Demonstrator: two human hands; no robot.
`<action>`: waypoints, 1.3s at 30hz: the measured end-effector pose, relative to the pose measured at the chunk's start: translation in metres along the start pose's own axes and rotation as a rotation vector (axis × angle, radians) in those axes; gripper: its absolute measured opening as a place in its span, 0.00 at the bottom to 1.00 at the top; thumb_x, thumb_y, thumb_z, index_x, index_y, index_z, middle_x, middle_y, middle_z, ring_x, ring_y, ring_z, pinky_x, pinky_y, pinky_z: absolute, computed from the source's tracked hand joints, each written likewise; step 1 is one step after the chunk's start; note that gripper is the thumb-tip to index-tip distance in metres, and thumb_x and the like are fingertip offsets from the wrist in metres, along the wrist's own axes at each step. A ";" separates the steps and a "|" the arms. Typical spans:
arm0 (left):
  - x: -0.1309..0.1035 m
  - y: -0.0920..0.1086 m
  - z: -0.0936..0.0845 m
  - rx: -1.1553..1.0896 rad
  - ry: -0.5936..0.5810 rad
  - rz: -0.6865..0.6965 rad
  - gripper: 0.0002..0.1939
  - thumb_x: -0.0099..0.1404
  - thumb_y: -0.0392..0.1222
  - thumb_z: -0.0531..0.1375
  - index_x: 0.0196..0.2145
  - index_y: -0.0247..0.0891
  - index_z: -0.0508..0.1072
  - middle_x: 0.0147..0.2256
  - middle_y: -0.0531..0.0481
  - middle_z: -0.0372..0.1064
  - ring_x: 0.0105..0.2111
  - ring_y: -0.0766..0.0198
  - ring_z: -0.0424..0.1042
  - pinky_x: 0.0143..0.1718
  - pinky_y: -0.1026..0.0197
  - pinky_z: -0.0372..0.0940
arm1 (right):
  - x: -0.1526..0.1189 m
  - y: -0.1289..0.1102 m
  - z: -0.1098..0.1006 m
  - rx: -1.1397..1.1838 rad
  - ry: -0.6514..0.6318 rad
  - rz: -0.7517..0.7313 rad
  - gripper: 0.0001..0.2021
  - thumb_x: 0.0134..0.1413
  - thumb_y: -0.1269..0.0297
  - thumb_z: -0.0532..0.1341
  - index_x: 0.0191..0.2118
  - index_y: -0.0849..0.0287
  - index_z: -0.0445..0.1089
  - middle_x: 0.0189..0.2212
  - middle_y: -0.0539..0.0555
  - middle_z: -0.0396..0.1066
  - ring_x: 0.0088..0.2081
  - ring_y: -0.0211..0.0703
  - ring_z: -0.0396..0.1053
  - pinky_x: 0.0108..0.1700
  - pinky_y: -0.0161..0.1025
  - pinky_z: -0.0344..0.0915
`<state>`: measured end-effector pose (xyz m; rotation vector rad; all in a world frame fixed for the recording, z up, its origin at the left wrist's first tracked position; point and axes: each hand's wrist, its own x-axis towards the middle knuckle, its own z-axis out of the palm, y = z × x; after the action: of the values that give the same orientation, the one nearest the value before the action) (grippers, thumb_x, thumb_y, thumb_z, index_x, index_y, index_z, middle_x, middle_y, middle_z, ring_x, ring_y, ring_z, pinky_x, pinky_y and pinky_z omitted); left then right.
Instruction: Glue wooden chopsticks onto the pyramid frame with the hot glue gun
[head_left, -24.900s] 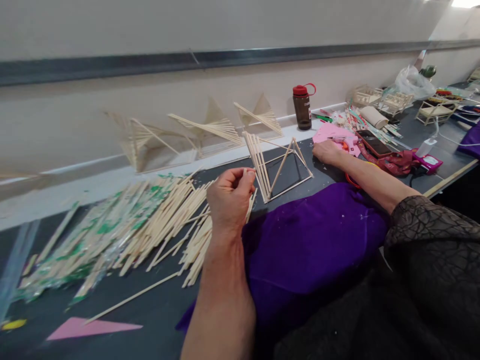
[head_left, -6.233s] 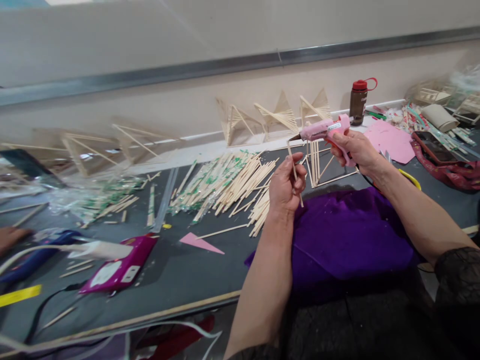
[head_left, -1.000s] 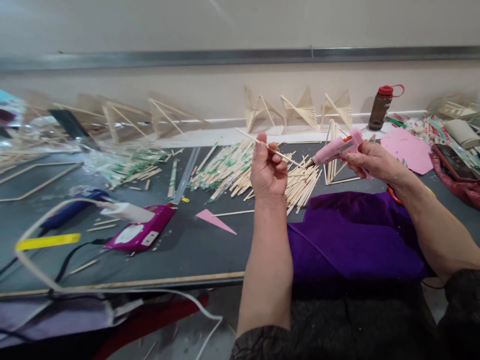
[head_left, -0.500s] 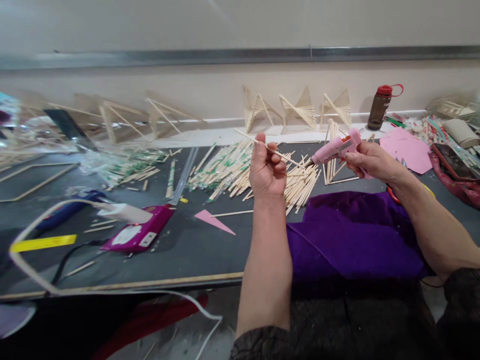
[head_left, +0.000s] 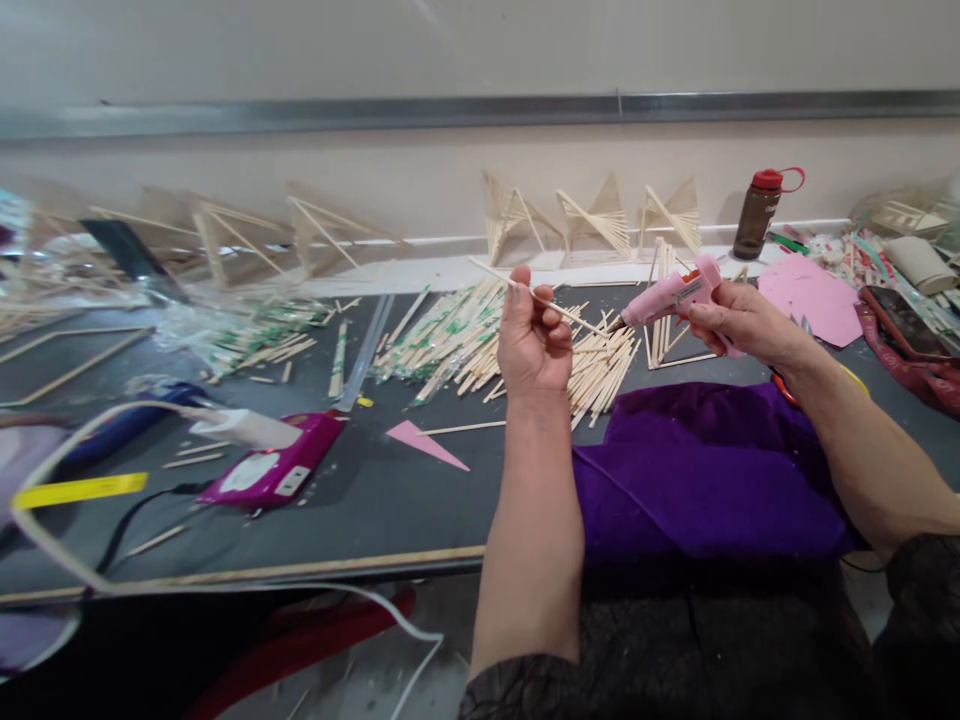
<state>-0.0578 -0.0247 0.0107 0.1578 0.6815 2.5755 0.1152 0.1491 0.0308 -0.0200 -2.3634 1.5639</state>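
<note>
My left hand point(head_left: 534, 335) is raised above the table, its fingers pinching a thin wooden stick point(head_left: 574, 318) that slants down to the right. My right hand point(head_left: 739, 318) is wrapped round the handle of a pink hot glue gun point(head_left: 667, 297). The gun's nozzle points left and lies at or very near the stick's right end; whether they touch I cannot tell. Below the hands lies a loose pile of wooden sticks point(head_left: 600, 385). A stick frame point(head_left: 658, 335) stands behind the glue gun. Purple cloth point(head_left: 705, 470) lies in front of me.
Stick models point(head_left: 592, 225) line the wall, near a brown bottle point(head_left: 756, 215) with a red cap. Wrapped sticks point(head_left: 442, 335), a clear ruler point(head_left: 366, 350) and a pink paper triangle point(head_left: 427, 445) lie left of centre. A magenta power strip point(head_left: 274, 465) trails cables; a phone point(head_left: 904, 322) lies right.
The glue gun's nozzle has moved slightly left and down, closer to the end of the stick. My left hand keeps its hold almost unmoved. Something pale lilac has appeared at the left edge.
</note>
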 end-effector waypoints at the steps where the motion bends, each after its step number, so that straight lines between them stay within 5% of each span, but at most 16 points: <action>1: 0.000 0.000 0.000 -0.002 0.004 0.000 0.20 0.74 0.40 0.56 0.62 0.48 0.69 0.23 0.57 0.73 0.14 0.78 0.64 0.13 0.76 0.54 | 0.000 0.001 0.000 -0.006 -0.005 -0.003 0.25 0.60 0.41 0.61 0.24 0.57 0.61 0.17 0.47 0.60 0.18 0.31 0.57 0.19 0.34 0.52; 25: 0.002 0.001 -0.003 0.000 -0.024 -0.012 0.20 0.74 0.42 0.56 0.62 0.50 0.68 0.23 0.57 0.73 0.15 0.77 0.65 0.13 0.76 0.55 | 0.000 0.001 -0.002 -0.026 -0.020 -0.021 0.26 0.60 0.41 0.60 0.22 0.57 0.62 0.16 0.47 0.60 0.18 0.31 0.57 0.19 0.34 0.51; 34: -0.001 0.009 0.004 -0.114 0.123 -0.030 0.14 0.78 0.40 0.50 0.46 0.44 0.76 0.23 0.58 0.72 0.16 0.80 0.64 0.14 0.77 0.53 | -0.001 0.003 -0.006 0.158 0.082 0.091 0.20 0.56 0.47 0.65 0.30 0.62 0.71 0.25 0.54 0.74 0.18 0.30 0.61 0.18 0.33 0.51; 39: 0.004 0.010 -0.004 -0.049 0.066 -0.045 0.16 0.77 0.40 0.52 0.32 0.43 0.76 0.23 0.60 0.73 0.17 0.81 0.63 0.14 0.78 0.51 | 0.003 0.003 -0.014 0.355 0.259 0.121 0.20 0.58 0.47 0.62 0.38 0.63 0.72 0.27 0.55 0.76 0.18 0.31 0.61 0.17 0.31 0.53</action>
<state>-0.0666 -0.0322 0.0125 0.0418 0.6378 2.5608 0.1155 0.1632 0.0340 -0.2745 -1.8958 1.8894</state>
